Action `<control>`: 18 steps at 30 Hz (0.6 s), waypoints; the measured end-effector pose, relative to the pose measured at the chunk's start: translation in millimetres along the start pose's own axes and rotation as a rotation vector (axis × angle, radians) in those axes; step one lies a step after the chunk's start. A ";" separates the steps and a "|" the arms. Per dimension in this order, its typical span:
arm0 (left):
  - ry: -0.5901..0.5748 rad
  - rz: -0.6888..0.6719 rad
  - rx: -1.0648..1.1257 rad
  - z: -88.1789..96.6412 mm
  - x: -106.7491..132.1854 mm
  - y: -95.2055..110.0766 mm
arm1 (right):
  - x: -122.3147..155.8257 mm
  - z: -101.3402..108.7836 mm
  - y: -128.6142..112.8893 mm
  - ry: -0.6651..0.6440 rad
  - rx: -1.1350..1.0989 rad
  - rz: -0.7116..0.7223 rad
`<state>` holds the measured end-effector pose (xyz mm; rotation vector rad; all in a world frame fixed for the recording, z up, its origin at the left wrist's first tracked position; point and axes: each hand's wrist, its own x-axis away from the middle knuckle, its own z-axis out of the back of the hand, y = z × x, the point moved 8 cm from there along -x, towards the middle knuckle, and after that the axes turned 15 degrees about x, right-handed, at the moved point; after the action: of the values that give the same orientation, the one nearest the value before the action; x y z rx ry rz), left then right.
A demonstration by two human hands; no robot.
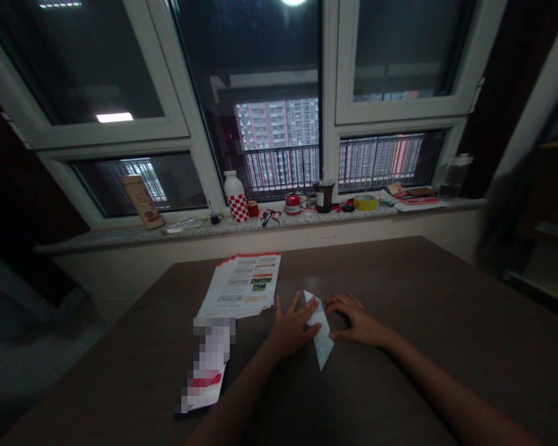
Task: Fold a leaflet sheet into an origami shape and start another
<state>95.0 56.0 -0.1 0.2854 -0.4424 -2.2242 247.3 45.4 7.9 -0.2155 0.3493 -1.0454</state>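
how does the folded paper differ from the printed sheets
The folded paper is a narrow pointed strip; the printed sheets are wide rectangles. The paper is pale; the sheets have red edges. The left hand and right hand touch the paper, not the sheets. Both lie on the table.

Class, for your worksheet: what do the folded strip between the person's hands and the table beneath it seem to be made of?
The folded strip looks like thin matte paper: it holds a crisp fold and shows faint print. The table top looks like wood or wood-look laminate, with a brown satin finish and a soft sheen; the picture cannot settle which.
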 end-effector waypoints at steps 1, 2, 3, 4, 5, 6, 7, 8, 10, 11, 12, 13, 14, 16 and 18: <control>0.006 -0.003 0.006 0.5 0.2 -0.3 | -0.7 -0.1 2.1 0.015 -0.010 -0.006; 0.012 -0.005 0.014 1.2 0.4 -0.6 | -1.3 0.2 3.9 0.034 -0.021 -0.008; 0.015 -0.006 0.021 2.0 0.7 -0.9 | -1.9 1.0 5.2 0.056 -0.032 -0.005; 0.018 -0.007 0.026 2.8 1.1 -1.1 | -2.2 2.0 5.9 0.078 -0.042 0.003; 0.020 -0.006 0.028 3.7 1.5 -1.2 | -2.4 3.0 5.8 0.095 -0.046 0.016; 0.020 -0.006 0.029 4.5 1.9 -1.1 | -2.3 3.7 5.0 0.104 -0.044 0.032; 0.019 -0.007 0.029 5.3 2.4 -0.8 | -2.1 4.2 3.8 0.105 -0.036 0.049; 0.019 -0.011 0.030 6.1 2.8 -0.2 | -1.9 4.3 2.4 0.099 -0.024 0.062; 0.016 -0.022 0.035 7.0 3.7 1.6 | -1.6 4.2 0.1 0.084 0.001 0.072; 0.013 -0.026 0.037 7.2 4.0 2.4 | -1.6 4.3 -0.4 0.080 0.011 0.070; 0.008 -0.026 0.038 7.2 4.2 2.9 | -1.8 4.3 -0.5 0.080 0.021 0.062; 0.001 -0.022 0.037 7.2 4.3 3.1 | -2.2 4.2 -0.4 0.081 0.030 0.053; -0.008 -0.013 0.035 7.0 4.2 2.9 | -2.7 4.1 0.2 0.085 0.040 0.039; -0.028 0.009 0.033 6.7 3.9 2.0 | -3.9 3.5 1.8 0.094 0.060 0.005; -0.049 0.026 0.036 6.4 3.3 0.7 | -5.1 2.7 3.2 0.102 0.078 -0.029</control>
<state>91.1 54.4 5.8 0.2431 -0.5108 -2.2035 248.5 51.5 10.2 -0.0973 0.3973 -1.0990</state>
